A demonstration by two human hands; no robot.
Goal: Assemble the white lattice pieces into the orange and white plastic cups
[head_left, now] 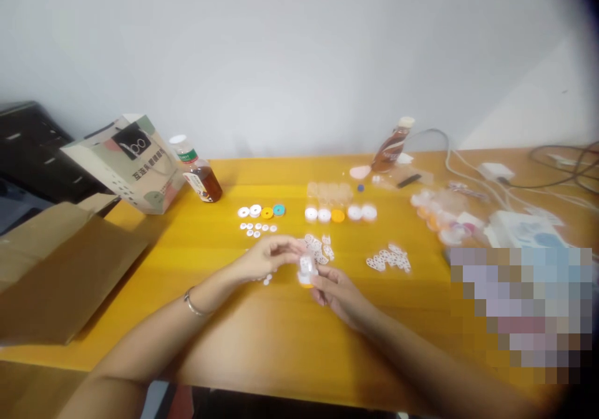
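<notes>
Clear plastic sits in the grip of the right hand [340, 294]: a small container [307, 266] above the desk [234, 338], long axis near upright, orange end down. The left hand [267, 256], fingers narrowed, meets its upper end, contact unclear. White cutouts [322, 255] lie just beyond, then 5 round caps [337, 215]; farther, 2 bottles [206, 185].

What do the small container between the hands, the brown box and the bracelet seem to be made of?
Container: probably clear plastic, glossy, since light passes and glints. Box: matte cardboard, by its dull brown panels and flaps. Bracelet: likely polished metal; its thin band gleams.
</notes>
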